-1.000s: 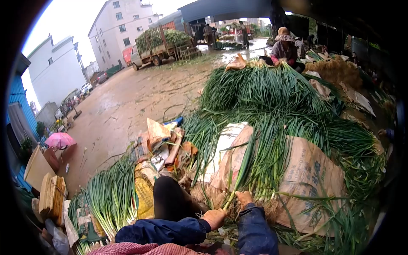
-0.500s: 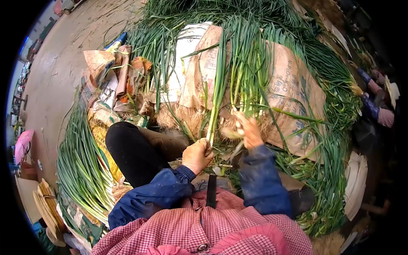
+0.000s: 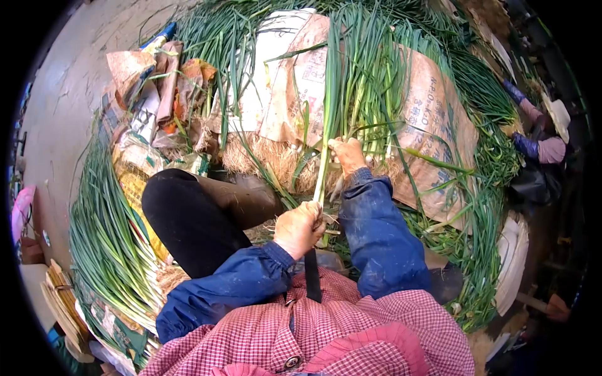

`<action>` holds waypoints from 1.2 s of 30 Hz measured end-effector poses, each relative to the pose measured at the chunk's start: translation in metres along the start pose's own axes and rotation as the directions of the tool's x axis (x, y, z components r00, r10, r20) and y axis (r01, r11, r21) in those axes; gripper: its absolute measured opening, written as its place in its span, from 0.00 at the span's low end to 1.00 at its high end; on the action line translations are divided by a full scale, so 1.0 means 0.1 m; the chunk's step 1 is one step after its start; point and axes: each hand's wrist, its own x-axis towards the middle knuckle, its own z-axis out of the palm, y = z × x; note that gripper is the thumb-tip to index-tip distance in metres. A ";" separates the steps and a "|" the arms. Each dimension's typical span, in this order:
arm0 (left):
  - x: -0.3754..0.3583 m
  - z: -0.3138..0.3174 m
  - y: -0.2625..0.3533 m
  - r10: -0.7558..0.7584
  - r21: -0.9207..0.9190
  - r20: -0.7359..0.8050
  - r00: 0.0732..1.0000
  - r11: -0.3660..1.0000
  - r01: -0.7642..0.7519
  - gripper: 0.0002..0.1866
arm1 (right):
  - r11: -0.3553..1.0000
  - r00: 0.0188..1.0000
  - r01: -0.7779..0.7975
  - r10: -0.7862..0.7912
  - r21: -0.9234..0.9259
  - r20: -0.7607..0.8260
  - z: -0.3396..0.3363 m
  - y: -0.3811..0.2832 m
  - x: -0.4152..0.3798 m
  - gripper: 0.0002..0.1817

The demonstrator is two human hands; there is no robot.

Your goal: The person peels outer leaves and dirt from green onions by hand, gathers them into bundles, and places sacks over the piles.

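Observation:
My left hand is closed around the root end of a pale-stemmed green garlic stalk, low in front of my lap. Its long leaves stretch away from me over the pile. Farther up the same stalk, my right hand has its fingers curled and its fingertips against the stem; whether they pinch a single outer leaf is hidden. Just beyond my right hand lies a bunch of green garlic on brown printed sacks. Tangled roots of other stalks show left of the held one.
More green garlic lies in a stack to my left. Loose leaves cover the ground at right. Crumpled sacks sit at upper left, flattened cardboard at lower left. A co-worker's sleeved arm is at far right.
My right hand has moved up and left to the held stalk. My left hand stays closed on its root end. The view has shifted slightly.

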 end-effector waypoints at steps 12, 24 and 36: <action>0.07 0.21 -0.03 -0.182 -0.020 0.056 0.982 0.983 0.183 0.12 | 0.665 0.978 0.117 -0.208 0.738 0.033 -0.18 0.05 -0.95 0.14; 0.10 0.21 -0.32 -0.344 -0.756 0.341 0.875 0.453 0.473 0.06 | 0.588 0.977 -0.213 0.136 0.780 0.165 -0.92 -0.19 -1.96 0.16; -0.01 0.09 -0.05 -0.402 -0.902 0.372 0.837 0.059 0.429 0.05 | 0.966 0.989 -0.134 0.144 0.220 -0.032 0.01 0.10 -0.77 0.08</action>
